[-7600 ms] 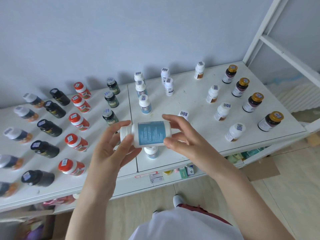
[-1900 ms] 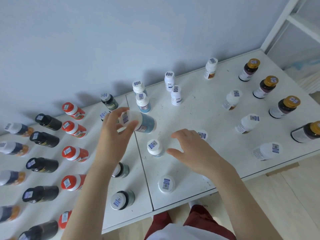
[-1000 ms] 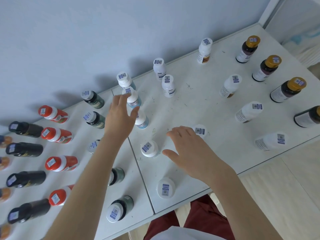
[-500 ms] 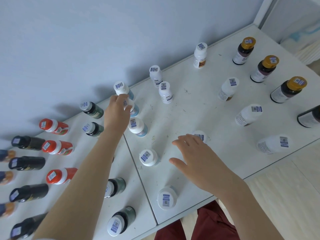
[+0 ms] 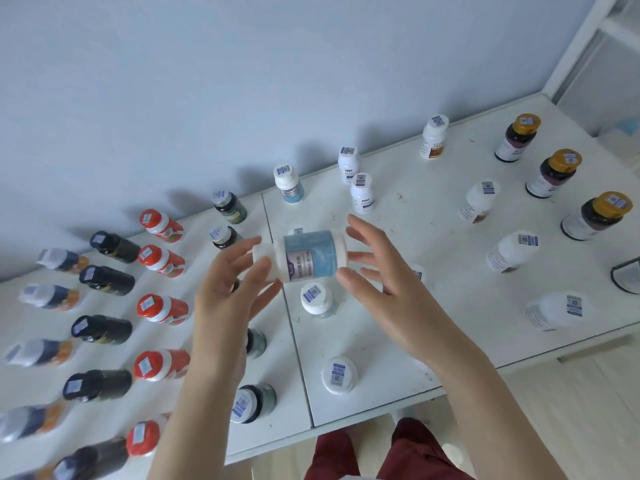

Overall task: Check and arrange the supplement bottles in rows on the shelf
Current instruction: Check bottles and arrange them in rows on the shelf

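Pickup off the white shelf [image 5: 433,230]: the blue-labelled white bottle [image 5: 309,254], a moment ago standing in the back rows, now lies sideways in mid-air at frame centre, left hand [image 5: 225,299] pinching its cap end, right hand [image 5: 388,289] spread with fingertips touching its base, so another check looks underway.

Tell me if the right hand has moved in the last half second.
Yes. The right hand rose leftward past the white-capped bottle to meet the held bottle.
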